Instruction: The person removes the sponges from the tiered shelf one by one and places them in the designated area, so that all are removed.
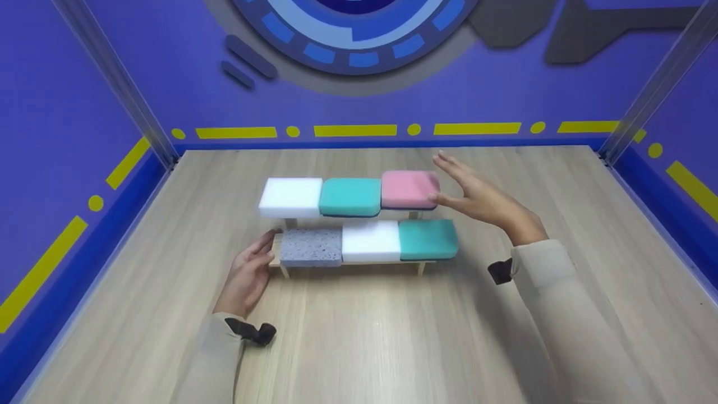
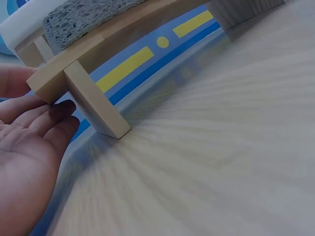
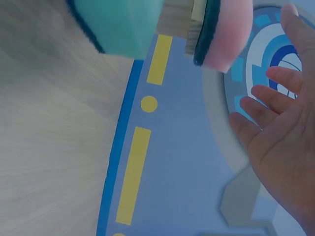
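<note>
A low two-tier wooden rack [image 1: 276, 249] carries two rows of block-shaped sponges. On the upper tier lie a white sponge [image 1: 291, 195], a teal sponge [image 1: 350, 195] and a pink sponge [image 1: 409, 188] with a dark underside. Below them sit a grey, pitted block [image 1: 311, 246], another white sponge [image 1: 371, 240] and another teal sponge [image 1: 429, 238]. My left hand [image 1: 247, 280] pinches the left end of the lower board, thumb at the edge and fingers beneath it, as the left wrist view shows. Beside the pink sponge, my right hand [image 1: 488, 196] has its fingers spread and holds nothing.
The rack stands on a light wood-grain table [image 1: 359, 336]. A blue patterned panel [image 1: 359, 106] closes off the back, with similar panels at the left and right. Metal posts [image 1: 120, 84] mark the corners. Each sleeve cuff bears a small black device [image 1: 499, 271].
</note>
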Demonstrator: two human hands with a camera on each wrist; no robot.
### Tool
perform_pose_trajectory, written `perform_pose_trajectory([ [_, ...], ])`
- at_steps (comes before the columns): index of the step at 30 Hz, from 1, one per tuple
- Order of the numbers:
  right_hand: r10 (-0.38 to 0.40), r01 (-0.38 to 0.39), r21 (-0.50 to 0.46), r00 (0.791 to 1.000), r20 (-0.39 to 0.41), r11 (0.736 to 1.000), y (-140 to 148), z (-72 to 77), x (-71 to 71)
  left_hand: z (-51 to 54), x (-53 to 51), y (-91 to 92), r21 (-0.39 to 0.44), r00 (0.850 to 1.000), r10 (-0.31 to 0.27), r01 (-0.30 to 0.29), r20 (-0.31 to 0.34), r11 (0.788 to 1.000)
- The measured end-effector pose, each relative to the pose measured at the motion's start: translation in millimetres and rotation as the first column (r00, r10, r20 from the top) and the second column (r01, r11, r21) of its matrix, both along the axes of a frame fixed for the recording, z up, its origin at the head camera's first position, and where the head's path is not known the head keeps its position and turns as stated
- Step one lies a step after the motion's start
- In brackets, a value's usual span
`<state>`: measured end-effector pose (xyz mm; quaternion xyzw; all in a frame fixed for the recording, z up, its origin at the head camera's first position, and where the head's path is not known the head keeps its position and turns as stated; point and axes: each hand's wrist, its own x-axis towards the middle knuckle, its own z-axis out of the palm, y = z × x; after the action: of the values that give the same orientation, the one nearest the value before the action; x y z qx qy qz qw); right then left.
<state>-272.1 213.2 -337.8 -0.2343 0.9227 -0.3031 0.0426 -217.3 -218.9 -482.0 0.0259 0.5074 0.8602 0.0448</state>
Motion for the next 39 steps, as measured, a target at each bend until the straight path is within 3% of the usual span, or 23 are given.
perform_pose_trajectory([
  [11, 0.047, -0.048, 0.039, 0.999, 0.015, 0.998, -19, -1.6, -4.5, -3.1, 2.8, -3.1, 0.0, 0.999, -0.024, 0.024, -0.038, 1.0],
  [22, -0.002, 0.001, 0.088, 1.0, 0.012, 0.996, -26, -1.2, -4.8, -0.2, 2.9, -4.5, 0.0, 0.999, -0.031, 0.031, -0.044, 1.0],
  [28, 0.01, -0.011, 0.098, 1.0, 0.006, 0.995, -26, -3.7, -4.2, -0.9, 1.0, -3.7, 0.004, 0.998, -0.052, 0.052, -0.035, 0.999],
  [39, 0.008, -0.009, 0.116, 1.0, 0.015, 0.993, -27, -3.3, -3.1, -1.7, 1.7, -2.9, 0.001, 0.999, -0.034, 0.034, -0.041, 0.999],
])
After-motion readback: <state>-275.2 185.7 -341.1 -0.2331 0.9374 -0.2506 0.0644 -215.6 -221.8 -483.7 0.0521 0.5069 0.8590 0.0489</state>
